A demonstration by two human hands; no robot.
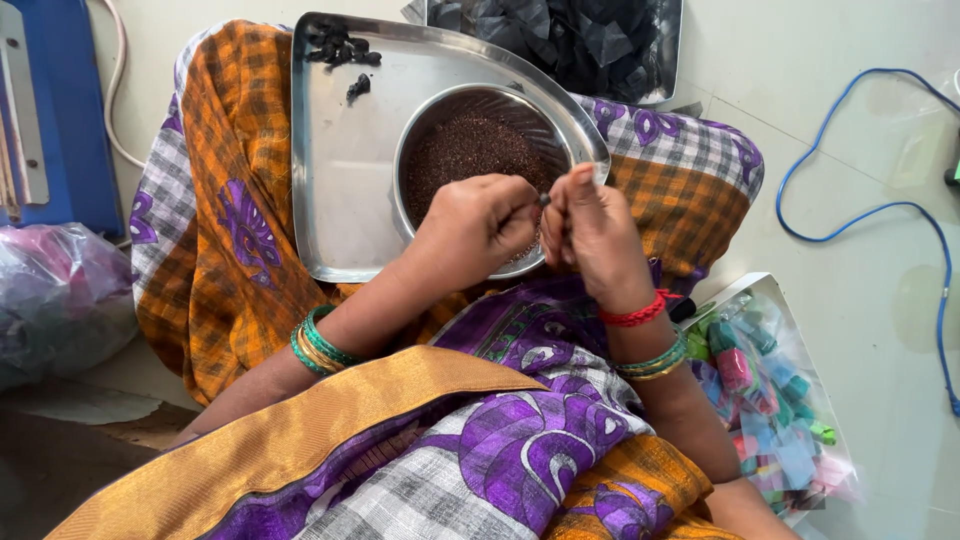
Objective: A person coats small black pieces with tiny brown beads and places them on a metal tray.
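Purple-and-orange patterned cloth [500, 440] with a gold border fills the near foreground, draped over the lap; both forearms reach out over it, green bangles [320, 345] on the left wrist, red thread band [633, 313] plus green bangles on the right; left hand [478, 225] curled nearly closed, fingertips pinched on a small dark bead-like piece [544, 199]; right hand [590, 230] also closed to a pinch, fingertips meeting the left's at that same piece; what exactly it is, too small to tell; hands sit just above the near rim of a round steel bowl [420, 150] filled with fine dark reddish grains [465, 150]; bowl rests in a steel tray [340, 170] on the lap; few black bits [340, 45] in tray's far corner; clear bag of coloured pieces [765, 400] on floor at right; blue cable [850, 215] beyond it.
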